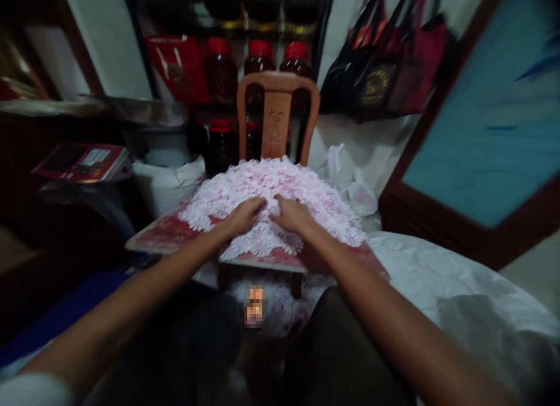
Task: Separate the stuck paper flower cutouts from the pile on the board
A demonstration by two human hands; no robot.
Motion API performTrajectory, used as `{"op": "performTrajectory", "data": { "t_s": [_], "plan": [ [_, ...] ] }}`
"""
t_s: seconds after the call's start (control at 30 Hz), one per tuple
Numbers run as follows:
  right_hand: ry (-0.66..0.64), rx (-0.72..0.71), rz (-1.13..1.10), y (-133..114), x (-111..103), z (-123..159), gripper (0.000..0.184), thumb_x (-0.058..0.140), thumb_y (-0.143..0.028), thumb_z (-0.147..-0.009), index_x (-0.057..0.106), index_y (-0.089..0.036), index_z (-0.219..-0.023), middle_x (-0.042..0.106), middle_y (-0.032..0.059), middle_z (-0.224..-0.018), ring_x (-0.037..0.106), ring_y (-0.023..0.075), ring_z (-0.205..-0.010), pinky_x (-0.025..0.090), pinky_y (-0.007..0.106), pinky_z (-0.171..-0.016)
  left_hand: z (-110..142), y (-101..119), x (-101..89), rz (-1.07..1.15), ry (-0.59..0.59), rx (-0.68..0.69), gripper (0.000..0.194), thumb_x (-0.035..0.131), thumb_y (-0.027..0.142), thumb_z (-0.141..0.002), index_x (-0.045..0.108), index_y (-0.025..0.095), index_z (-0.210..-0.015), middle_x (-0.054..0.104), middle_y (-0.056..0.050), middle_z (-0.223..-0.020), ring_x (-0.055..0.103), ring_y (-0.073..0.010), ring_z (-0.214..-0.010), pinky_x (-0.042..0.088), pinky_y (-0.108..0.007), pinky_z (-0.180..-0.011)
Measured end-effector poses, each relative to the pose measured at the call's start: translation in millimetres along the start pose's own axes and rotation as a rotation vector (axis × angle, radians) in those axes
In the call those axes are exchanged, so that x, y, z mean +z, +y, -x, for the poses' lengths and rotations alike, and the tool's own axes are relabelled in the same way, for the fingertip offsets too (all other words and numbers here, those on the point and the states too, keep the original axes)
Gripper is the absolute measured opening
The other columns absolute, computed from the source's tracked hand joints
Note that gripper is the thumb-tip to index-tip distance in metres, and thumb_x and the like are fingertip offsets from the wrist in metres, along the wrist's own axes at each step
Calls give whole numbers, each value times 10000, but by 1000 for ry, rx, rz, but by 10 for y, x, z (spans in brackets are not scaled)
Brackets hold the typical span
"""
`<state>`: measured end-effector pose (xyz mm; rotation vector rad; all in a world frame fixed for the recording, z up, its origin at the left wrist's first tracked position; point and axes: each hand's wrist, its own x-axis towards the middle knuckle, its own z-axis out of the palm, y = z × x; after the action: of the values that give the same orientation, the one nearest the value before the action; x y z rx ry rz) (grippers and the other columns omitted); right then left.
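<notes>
A wide heap of pale pink and white flower-shaped pieces [245, 181], like fabric flower trim, covers most of a worn red tabletop [161, 234]. Over the middle of the heap, my left hand [247, 214] has its fingers closed at a blurred pale flower piece [270, 207]. From the other side my right hand [292, 213] meets the same piece, its thumb and forefinger curled toward it. Blur hides exactly how the fingertips grip. Both hands are close together, a small gap apart.
A carved wooden chair [276, 117] stands behind the table, before shelves of red-lidded jars [297, 59]. Bags [376, 79] hang at the right. A white sack [168, 184] and a boxed item [83, 163] are at the left. White sheeting [420, 266] lies at the right.
</notes>
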<state>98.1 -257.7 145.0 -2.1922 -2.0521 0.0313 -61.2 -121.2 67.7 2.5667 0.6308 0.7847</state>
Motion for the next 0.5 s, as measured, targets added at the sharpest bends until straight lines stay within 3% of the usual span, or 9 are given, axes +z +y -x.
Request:
{"op": "performTrajectory", "data": {
  "t_s": [0.13, 0.2, 0.37, 0.5],
  "plan": [
    [-17, 55, 49, 185, 40, -53, 725, 616, -411, -1084, 421, -94, -1706, 701, 285, -1497, 663, 450, -1443, 541, 528, -1111, -209, -176, 306, 13, 102, -62, 151, 480, 237, -979, 604, 247, -1064, 729, -56, -1231, 604, -197, -1154, 478, -355, -1085],
    [-10, 63, 95, 232, 75, -79, 716, 610, -435, -1087, 432, -121, -1705, 748, 238, -1438, 711, 430, -1364, 558, 510, -1051, -244, -274, 391, 21, 125, -81, 151, 495, 280, -1011, 618, 260, -1096, 744, -47, -1249, 633, -184, -1149, 497, -335, -1064],
    [51, 43, 42, 275, 170, -96, 707, 641, -479, -1048, 482, -193, -1676, 826, 121, -1262, 745, 417, -1258, 550, 476, -924, -294, -431, 522, 88, 242, 25, 153, 495, 274, -1055, 629, 216, -1102, 747, -88, -1142, 664, -198, -1036, 540, -357, -973],
    [40, 57, 24, 313, 249, -179, 726, 671, -476, -1026, 494, -206, -1675, 831, 120, -1233, 749, 402, -1193, 511, 436, -854, -352, -554, 607, 149, 354, 67, 148, 486, 248, -1072, 613, 182, -1110, 743, -116, -1127, 680, -197, -1049, 545, -345, -994]
  ]
}}
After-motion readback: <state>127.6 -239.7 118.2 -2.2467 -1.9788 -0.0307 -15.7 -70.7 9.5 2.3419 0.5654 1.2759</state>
